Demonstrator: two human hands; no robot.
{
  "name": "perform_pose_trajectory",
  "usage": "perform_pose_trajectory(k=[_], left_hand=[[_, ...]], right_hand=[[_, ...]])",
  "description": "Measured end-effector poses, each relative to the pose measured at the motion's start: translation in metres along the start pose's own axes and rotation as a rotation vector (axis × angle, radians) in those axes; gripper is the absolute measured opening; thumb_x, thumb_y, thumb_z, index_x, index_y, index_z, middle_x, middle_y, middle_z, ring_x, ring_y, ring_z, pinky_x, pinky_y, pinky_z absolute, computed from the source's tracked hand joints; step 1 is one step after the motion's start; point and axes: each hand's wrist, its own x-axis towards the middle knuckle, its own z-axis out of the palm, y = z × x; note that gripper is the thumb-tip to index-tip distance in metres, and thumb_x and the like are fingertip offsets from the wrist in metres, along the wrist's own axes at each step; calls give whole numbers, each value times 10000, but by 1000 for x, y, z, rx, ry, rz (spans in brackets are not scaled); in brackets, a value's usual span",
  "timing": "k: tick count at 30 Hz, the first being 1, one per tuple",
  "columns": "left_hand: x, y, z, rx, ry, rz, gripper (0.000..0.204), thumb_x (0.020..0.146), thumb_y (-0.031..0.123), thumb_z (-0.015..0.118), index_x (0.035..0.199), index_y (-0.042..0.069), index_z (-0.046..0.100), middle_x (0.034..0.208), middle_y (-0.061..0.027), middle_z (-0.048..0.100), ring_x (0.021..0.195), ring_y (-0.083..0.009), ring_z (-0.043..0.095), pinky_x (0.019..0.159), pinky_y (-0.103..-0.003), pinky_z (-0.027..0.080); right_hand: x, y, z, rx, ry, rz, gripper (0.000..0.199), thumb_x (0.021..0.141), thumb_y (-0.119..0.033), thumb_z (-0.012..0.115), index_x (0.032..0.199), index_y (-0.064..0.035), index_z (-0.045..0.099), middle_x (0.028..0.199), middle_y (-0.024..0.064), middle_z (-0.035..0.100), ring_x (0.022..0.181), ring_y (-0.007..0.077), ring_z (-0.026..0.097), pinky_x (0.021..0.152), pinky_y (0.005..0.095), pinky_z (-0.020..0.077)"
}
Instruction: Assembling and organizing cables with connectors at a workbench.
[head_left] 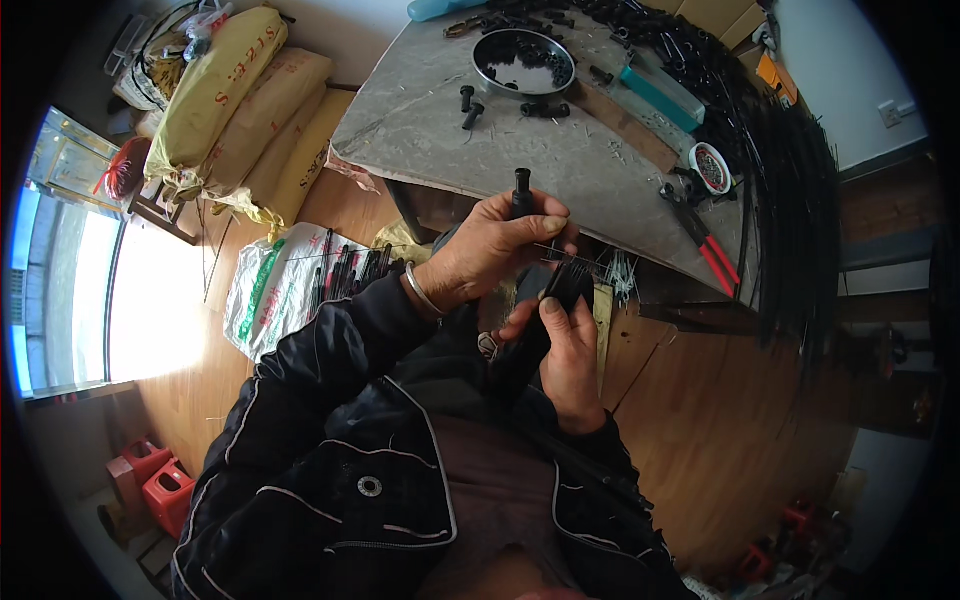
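My left hand (488, 245) is closed, its thumb and fingers pinched around a black cylindrical plastic fitting (522, 182) with a wider top end. Just below and to the right, my right hand (572, 350) grips a black bundle (570, 282) that looks like thin ribs gathered together. Thumb and fingers press on the bundle's near side. A thin wire-like rod runs across between the two hands. My hands are close together in front of the table's near edge; the lower part of the fitting is hidden behind my left fingers.
On the grey table (430, 130) stand a metal bowl (524, 92) of small black parts, loose black fittings (472, 116), a white dish (710, 168) and red-handled pliers (716, 262). Long black rods (800, 220) hang over its right side. Stuffed sacks (240, 100) lie left; red stools (168, 492) stand lower left.
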Motion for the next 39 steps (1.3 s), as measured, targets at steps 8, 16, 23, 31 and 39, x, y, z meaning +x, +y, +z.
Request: perform_pose_trajectory(k=[8,16,23,31,39], left_hand=[[-2,1,5,-8,30,-19,145,909,97,626,1036,32,606,1023,-120,652,932,-227,652,840,-348,537],[0,-4,0,9,41,3,156,903,111,640,1034,34,606,977,-106,653,890,-224,651,811,-348,542],[0,-2,3,57,68,14,139,907,100,630,1027,31,615,971,-114,664,888,-227,656,811,-348,548],[1,-2,3,80,40,39,132,904,94,632,1017,26,616,972,-117,667,874,-216,665,792,-333,555],[1,2,3,83,25,29,133,904,85,628,1019,22,610,974,-121,667,847,-215,676,779,-334,562]], right_hand=[[1,5,-2,3,18,-5,199,993,-201,485,1090,-31,516,836,83,607,690,183,608,673,329,538],[2,6,-1,-5,8,-28,193,991,-197,486,1083,-29,514,827,80,603,685,189,610,665,339,540],[2,5,-1,-19,4,-31,182,988,-187,481,1079,-31,506,819,76,598,683,189,610,652,343,539],[3,6,0,-24,12,-23,182,988,-190,480,1067,-30,511,814,71,592,671,180,594,658,352,543],[2,7,1,-10,5,-16,183,987,-191,484,1066,-28,509,812,72,587,670,180,590,657,363,547]])
